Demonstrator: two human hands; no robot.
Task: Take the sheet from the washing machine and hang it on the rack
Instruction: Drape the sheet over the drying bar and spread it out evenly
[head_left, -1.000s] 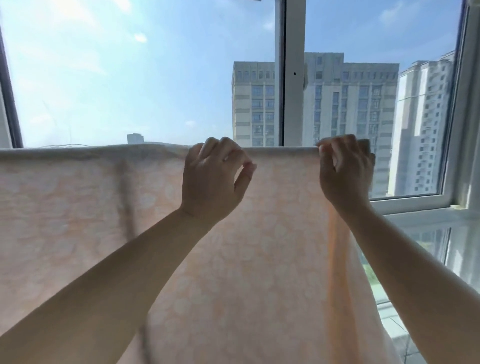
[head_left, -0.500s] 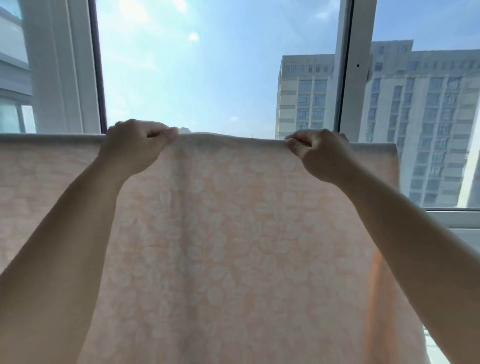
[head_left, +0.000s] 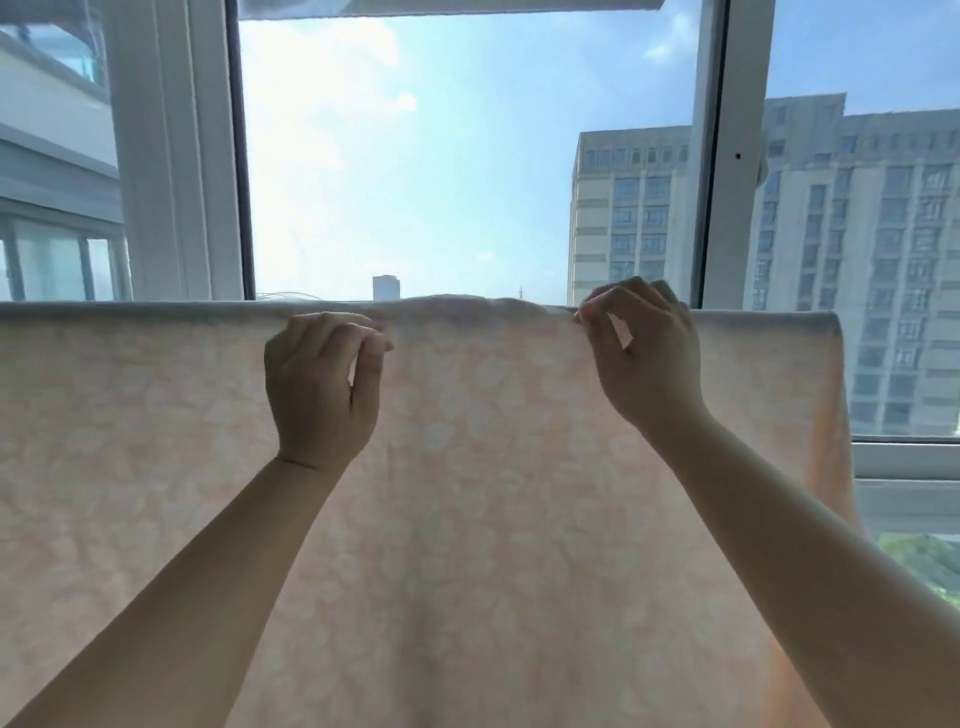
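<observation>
While my left hand (head_left: 319, 384) pinches the pale peach, white-flowered cotton sheet (head_left: 467, 519) just below its top fold and my right hand (head_left: 641, 353) nips the fold itself between thumb and fingertips, I would judge the best move is small outward tugs to flatten the raised bump between them. It already hangs over a rack bar I cannot see beneath it, in front of the white-framed window (head_left: 719, 156). Its long axis runs left to right along the fold, and the cloth drops straight down.

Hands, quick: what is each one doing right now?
Left hand: pinching the sheet near its top fold.
Right hand: pinching the sheet's top edge.
</observation>
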